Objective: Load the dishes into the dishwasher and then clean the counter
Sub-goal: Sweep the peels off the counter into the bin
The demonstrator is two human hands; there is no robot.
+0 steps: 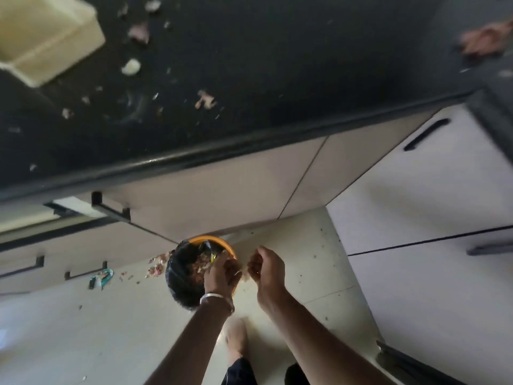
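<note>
Scraps fill the black-lined orange bin [222, 243]; left hand [222, 270] pinches scraps, right hand [268, 269] loosely curled.

Both hands, left hand [222, 270] and right hand [268, 269], over an orange bin [226, 245] below the scrap-strewn black counter [277, 79].

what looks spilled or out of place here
Pinkish peel scraps lie on the floor beside the orange bin, missing its black bag. More scraps litter the dark counter, and a teal wrapper lies on the floor by the cabinets.
</note>
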